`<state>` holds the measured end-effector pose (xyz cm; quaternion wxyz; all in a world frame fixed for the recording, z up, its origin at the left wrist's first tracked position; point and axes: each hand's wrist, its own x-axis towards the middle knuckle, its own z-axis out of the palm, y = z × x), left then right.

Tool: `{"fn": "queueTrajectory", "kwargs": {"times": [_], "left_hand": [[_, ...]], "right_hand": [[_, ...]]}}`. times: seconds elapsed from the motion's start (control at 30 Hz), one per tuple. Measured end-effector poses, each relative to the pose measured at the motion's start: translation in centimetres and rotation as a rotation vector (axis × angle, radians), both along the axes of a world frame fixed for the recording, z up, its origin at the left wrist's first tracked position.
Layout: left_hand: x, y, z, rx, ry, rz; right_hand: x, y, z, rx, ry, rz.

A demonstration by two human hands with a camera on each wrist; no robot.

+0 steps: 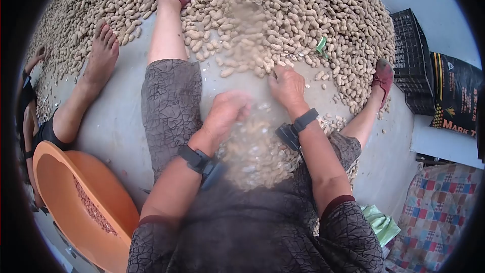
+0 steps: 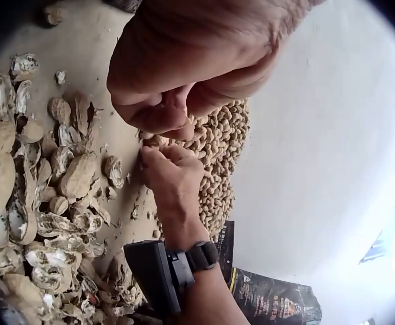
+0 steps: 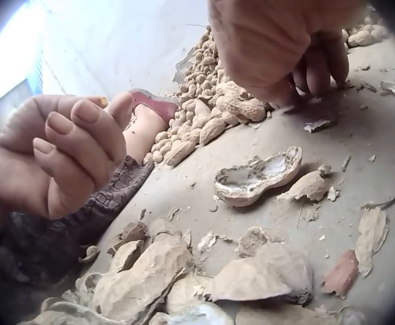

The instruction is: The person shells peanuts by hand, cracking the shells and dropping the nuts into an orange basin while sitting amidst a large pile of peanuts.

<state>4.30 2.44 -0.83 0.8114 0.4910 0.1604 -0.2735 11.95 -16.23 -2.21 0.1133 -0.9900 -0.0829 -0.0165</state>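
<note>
My right hand [image 1: 289,87] reaches down to the near edge of the peanut pile [image 1: 323,10], its fingers bent and the fingertips right at the peanuts. In the right wrist view these fingers [image 3: 319,68] point down at the floor, their tips partly hidden; I cannot tell whether they pinch a peanut. Blurred in the head view, my left hand [image 1: 230,114] hovers above a heap of broken peanut shells [image 1: 262,162] between the legs. Its fingers [image 3: 76,128] are curled inward, and nothing shows between them. An opened half shell [image 3: 258,179] lies on the floor below the right hand.
An orange basin [image 1: 108,177] with reddish kernels [image 1: 93,207] stands tilted at the left, beside another person's bare foot [image 1: 101,55]. At the right are a black crate [image 1: 409,45], a dark printed bag [image 1: 457,93] and a checkered cloth [image 1: 434,212]. A green scrap [image 1: 321,45] lies on the pile.
</note>
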Motion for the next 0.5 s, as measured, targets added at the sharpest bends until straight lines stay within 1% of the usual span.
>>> {"fn": "queueTrajectory", "kwargs": {"times": [0.03,0.1,0.13,0.2,0.23,0.3,0.37,0.43,0.47,0.5], "left_hand": [[-0.1,-0.1,-0.1,-0.011,-0.021,-0.02],[-0.4,-0.2,-0.1,0.037,-0.041,-0.016],[-0.3,-0.3,-0.1,0.081,-0.07,-0.013],[-0.2,-0.7,0.1,0.093,-0.096,-0.033],[-0.4,-0.9,0.2,0.105,-0.129,-0.046],[-0.6,-1.3,-0.1,0.095,-0.164,-0.094],[-1.0,-1.5,-0.6,0.09,-0.205,-0.148],[-1.2,-1.2,-0.9,0.093,-0.277,-0.278],[-1.4,-0.9,-1.0,0.097,-0.279,-0.292],[-1.6,-0.6,-0.4,0.064,-0.233,-0.342]], "right_hand": [[-0.5,0.0,0.5,0.003,0.003,-0.001],[-2.5,-0.2,1.6,0.217,0.087,-0.057],[-3.2,-0.4,1.3,0.218,0.094,-0.059],[-4.8,-1.0,0.8,0.584,0.308,-0.049],[-5.9,-0.7,1.8,0.586,0.314,-0.06],[-7.8,0.2,4.2,0.803,0.447,-0.04],[-9.2,0.3,5.4,0.795,0.444,-0.013],[-10.1,0.3,6.1,0.79,0.434,0.008],[-10.5,0.3,6.3,0.841,0.439,-0.02],[-10.9,0.3,6.5,0.892,0.444,-0.047]]}}
